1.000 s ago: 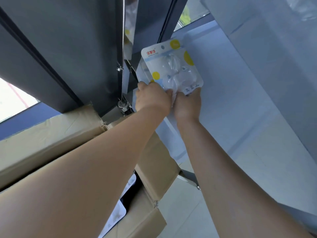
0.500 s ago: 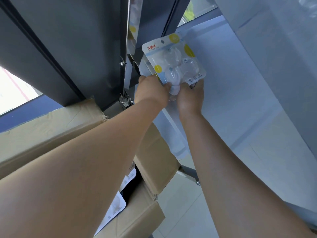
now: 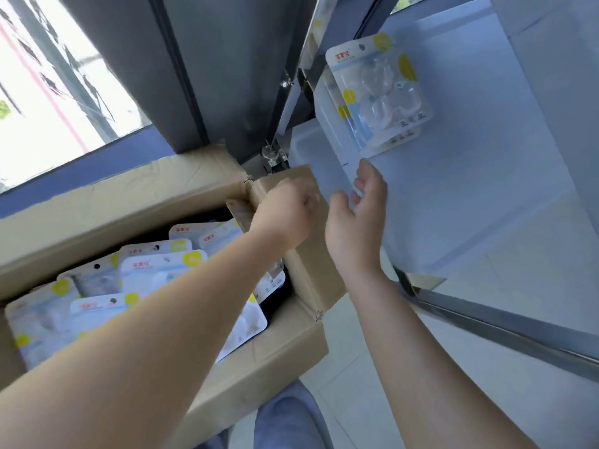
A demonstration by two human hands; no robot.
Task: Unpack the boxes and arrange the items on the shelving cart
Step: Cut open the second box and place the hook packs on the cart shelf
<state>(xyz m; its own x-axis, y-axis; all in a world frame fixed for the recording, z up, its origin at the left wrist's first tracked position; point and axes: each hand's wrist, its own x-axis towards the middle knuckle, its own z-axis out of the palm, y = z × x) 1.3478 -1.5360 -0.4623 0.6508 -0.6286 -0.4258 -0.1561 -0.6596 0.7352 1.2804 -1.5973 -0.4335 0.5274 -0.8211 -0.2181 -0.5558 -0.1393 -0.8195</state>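
- Your right hand (image 3: 355,218), at centre frame, has its fingers (image 3: 368,176) loosely spread and holds nothing; the fingertips sit just below the blister packs.
- Your left hand (image 3: 285,215), just to its left, is blurred; the fingers look curled, and nothing is visible in them, though you cannot tell for certain.
- The blister packs (image 3: 377,92), a small stack of carded packs with clear plastic bubbles, stand at upper right of the frame, on the pale shelf (image 3: 453,189) of the shelving cart, leaning on what is behind them, apart from both hands.
- Many more of the same packs (image 3: 155,270) lie jumbled in the open cardboard box (image 3: 129,196) at lower left, under your left forearm.
- Expect these to be light, with a stiffish card back and a smooth, slippery bubble that could dent if squeezed. Pinch them by the flat card edge or bottom corner, not the bubble.
- Judging by the full box, most of the unpacking is left; a few together should lift easily, but may slide apart.
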